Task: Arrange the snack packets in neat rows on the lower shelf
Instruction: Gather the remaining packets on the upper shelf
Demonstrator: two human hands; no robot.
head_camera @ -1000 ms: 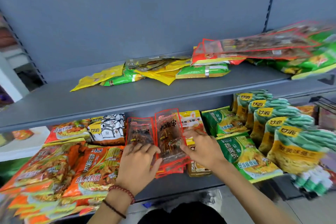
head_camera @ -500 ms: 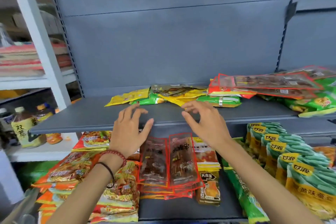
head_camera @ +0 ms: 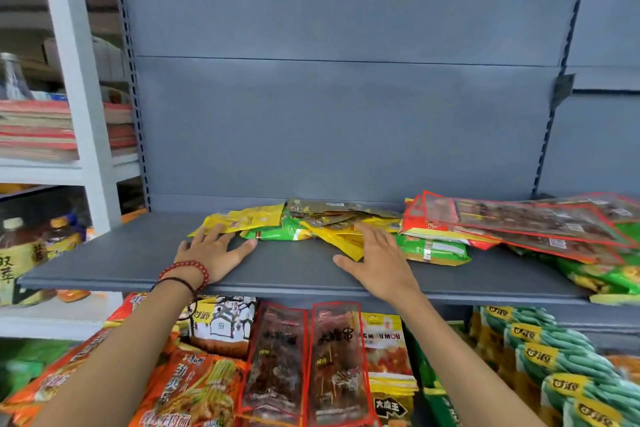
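Hands lie flat on the top shelf (head_camera: 138, 263), and I can see both well. The left hand (head_camera: 216, 251) is open with its fingers spread. Its fingertips touch the near edge of a yellow packet (head_camera: 249, 220). A red bead band (head_camera: 187, 269) sits on that wrist. The right hand (head_camera: 379, 262) is open too, with the thumb out to the side. Its fingers rest on a loose pile (head_camera: 341, 224) of yellow and gold packets. Neither hand grips anything. The hands are apart, with bare shelf between them.

A green packet (head_camera: 433, 250) lies just right of the right hand. Further right, a red stack (head_camera: 536, 222) lies flat and messy on a green heap (head_camera: 602, 274).

Under my arms is the lower shelf, but its board is hidden by packets. Orange packets (head_camera: 194, 388) lie on the left. A red-edged pair (head_camera: 277, 360) stands side by side in the middle. Green bags (head_camera: 554, 357) line up on the right.

Off to the left, bottles (head_camera: 20, 253) stand on a white rack (head_camera: 74, 80).
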